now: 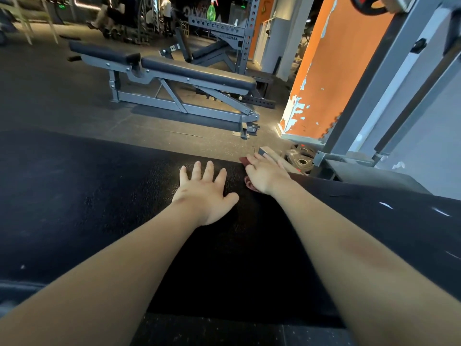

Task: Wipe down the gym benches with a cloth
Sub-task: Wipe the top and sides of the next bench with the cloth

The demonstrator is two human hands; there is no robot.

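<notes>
Item, bench pad (pixel 99 196): you are pressing the red cloth (pixel 250 185) under your flat, straight-fingered right hand (pixel 265 174) at the pad's far edge, while your left hand (pixel 204 193), spread wide just beside it, is probably bracing you.

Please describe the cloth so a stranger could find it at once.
Find the black bench pad in the foreground. At its far edge, the right hand lies on the cloth. It is dark red, the only coloured thing on the pad.
</notes>
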